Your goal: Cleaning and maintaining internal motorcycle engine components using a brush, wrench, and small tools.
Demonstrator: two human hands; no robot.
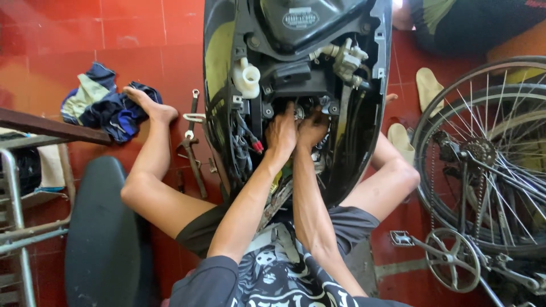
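Two forearms, two hands, left [281, 133], right [311, 131], inside one scooter body [219, 62], grip hidden, two wrenches [192, 142] beside.

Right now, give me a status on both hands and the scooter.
Left hand and right hand both deep in the open scooter body. Grip hidden. Wire bundle crowds the left side.

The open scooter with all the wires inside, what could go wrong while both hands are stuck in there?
Both the left hand and right hand are pushed deep among parts of the black scooter body, so fingers might get pinched or scraped. The grey wire bundle with a red plug lies right beside the left hand and could get tugged loose. The metal wrenches on the red tile floor lie near the bare leg and could get knocked.
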